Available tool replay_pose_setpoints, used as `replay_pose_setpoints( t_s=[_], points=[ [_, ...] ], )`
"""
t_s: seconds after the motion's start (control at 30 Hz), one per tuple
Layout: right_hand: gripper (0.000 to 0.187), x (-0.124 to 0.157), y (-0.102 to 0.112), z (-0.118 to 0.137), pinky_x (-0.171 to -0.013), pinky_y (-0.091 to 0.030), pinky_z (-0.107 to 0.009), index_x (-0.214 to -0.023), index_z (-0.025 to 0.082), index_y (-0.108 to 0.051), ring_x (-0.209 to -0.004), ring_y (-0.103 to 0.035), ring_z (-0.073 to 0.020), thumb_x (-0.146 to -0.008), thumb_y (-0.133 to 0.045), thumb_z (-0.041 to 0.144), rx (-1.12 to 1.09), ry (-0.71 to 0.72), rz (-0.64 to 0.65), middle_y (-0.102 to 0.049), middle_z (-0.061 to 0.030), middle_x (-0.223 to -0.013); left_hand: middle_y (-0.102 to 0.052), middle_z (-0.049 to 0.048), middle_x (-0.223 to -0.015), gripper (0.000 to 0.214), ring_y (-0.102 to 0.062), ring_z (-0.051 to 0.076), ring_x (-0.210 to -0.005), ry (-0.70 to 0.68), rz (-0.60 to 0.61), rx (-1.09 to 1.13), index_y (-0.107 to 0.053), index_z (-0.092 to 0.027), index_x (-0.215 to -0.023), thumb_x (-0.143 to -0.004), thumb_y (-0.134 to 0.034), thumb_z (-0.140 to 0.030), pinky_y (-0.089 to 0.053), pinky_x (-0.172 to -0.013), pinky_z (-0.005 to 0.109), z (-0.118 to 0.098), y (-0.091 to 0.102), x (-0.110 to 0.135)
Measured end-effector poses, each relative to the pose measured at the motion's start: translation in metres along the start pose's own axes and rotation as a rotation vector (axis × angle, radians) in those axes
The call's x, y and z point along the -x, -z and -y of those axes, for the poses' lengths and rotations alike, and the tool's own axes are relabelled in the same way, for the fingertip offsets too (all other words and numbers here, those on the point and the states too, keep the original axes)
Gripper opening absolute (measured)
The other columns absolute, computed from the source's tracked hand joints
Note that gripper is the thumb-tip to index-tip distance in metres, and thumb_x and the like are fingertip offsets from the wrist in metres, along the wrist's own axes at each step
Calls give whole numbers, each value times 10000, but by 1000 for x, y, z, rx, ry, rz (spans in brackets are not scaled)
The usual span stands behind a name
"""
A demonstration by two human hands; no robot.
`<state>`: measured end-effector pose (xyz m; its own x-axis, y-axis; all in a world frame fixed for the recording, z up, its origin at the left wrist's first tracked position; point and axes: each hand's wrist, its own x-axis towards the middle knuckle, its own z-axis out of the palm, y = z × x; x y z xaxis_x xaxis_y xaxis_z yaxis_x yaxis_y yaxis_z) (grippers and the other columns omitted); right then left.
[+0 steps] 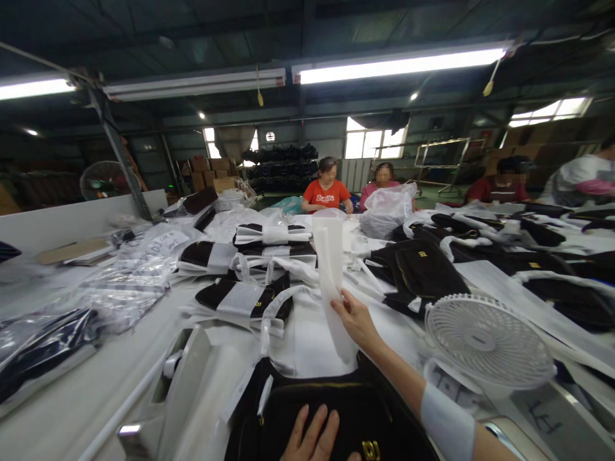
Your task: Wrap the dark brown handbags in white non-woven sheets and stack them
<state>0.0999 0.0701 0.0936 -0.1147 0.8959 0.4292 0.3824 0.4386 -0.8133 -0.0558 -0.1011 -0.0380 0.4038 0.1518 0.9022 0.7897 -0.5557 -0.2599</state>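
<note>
Directly in front of me lies a black bag (331, 410) with a gold emblem and a zipped pocket. My left hand (312, 438) rests on it with the fingers spread flat. A long strip of white wrapping paper (331, 269) stands upright beyond the bag, pinched between the thumb and fingers of my right hand (353, 317). Behind it, white sheets cover part of the table. To the left of the strip, a black bag (235, 298) has a white band around its middle and wrapped straps.
A white fan (487, 339) stands close on the right, and a grey tape dispenser (177, 384) on the left. Plastic-bagged goods (129, 275) lie at left. More black bags (418, 269) spread to the right. Several people sit across the table, one in an orange shirt (327, 195).
</note>
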Motion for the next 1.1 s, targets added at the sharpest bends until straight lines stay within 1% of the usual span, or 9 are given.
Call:
replay_pose_setpoints(
  t_s=[0.13, 0.23, 0.5, 0.6, 0.67, 0.83, 0.9, 1.0, 1.1],
  points=[
    [374, 28, 37, 35, -716, -484, -293, -1074, 193, -695, -762, -623, -205, -847, -560, 458, 53, 32, -5, -710, -13, -860, -583, 144, -1353, 613, -551, 281, -1228, -99, 300, 64, -503, -321, -1374, -845, -573, -623, -319, -1111, 513, 10, 34, -13],
    [352, 65, 64, 51, -802, -498, -310, -1058, 206, -720, -858, -650, -225, -829, -594, 442, 80, 22, -42, -735, -10, -940, -457, 138, -1482, 623, -525, 261, -1218, -46, 533, 115, -420, -342, -1433, -884, -518, -621, -332, -1071, 489, 7, 51, -12],
    [316, 172, 108, 48, -792, -551, -361, -1042, 214, -753, -855, -698, -259, -817, -635, 403, 150, -20, 8, -761, -45, -939, -341, 155, -1552, 795, -435, 336, -1268, 125, 832, 283, -361, -272, -1474, -814, -639, -615, -340, -1041, 555, 0, 68, -14],
    [329, 202, 114, 43, -856, -546, -403, -1100, 235, -740, -922, -702, -278, -850, -599, 396, 231, 32, 34, -749, -71, -1041, -386, 130, -1532, 600, -410, 319, -1318, 280, 826, 525, -447, -261, -1423, -901, -549, -538, -303, -1095, 559, 6, 79, -21],
    [316, 216, 116, 39, -896, -536, -403, -1113, 250, -736, -969, -696, -277, -872, -580, 381, 301, 66, 61, -744, -75, -1067, -496, 114, -1454, 489, -438, 289, -1318, 526, 755, 778, -562, -243, -1325, -951, -440, -533, -257, -1144, 536, 12, 85, -27],
    [307, 231, 115, 24, -888, -542, -408, -1128, 236, -713, -994, -693, -265, -913, -503, 297, 486, 229, 93, -739, -87, -1078, -679, 139, -1194, 894, -579, 284, -1188, 1119, 501, 1427, -659, -153, -1191, -868, -129, -796, -367, -1108, 461, 29, 91, -48],
    [321, 231, 114, 19, -871, -541, -411, -1150, 223, -695, -991, -689, -260, -925, -469, 257, 558, 337, 113, -736, -93, -1084, -704, 141, -1122, 898, -621, 287, -1105, 1264, 434, 1551, -638, -135, -1216, -812, -282, -853, -437, -1035, 439, 33, 90, -56],
    [339, 227, 111, 15, -846, -532, -404, -1192, 211, -661, -964, -679, -248, -930, -446, 206, 666, 460, 164, -724, -98, -1095, -733, 109, -996, 699, -646, 261, -992, 1450, 375, 1548, -682, -113, -1100, -681, -747, -669, -464, -954, 371, 34, 85, -61],
    [329, 225, 107, 10, -838, -520, -402, -1217, 190, -633, -965, -667, -256, -934, -466, 209, 784, 543, 169, -697, -122, -1147, -736, 83, -862, 583, -653, 230, -865, 1539, 366, 1474, -709, -96, -961, -642, -813, -572, -486, -838, 328, 30, 80, -54]
  ],
)
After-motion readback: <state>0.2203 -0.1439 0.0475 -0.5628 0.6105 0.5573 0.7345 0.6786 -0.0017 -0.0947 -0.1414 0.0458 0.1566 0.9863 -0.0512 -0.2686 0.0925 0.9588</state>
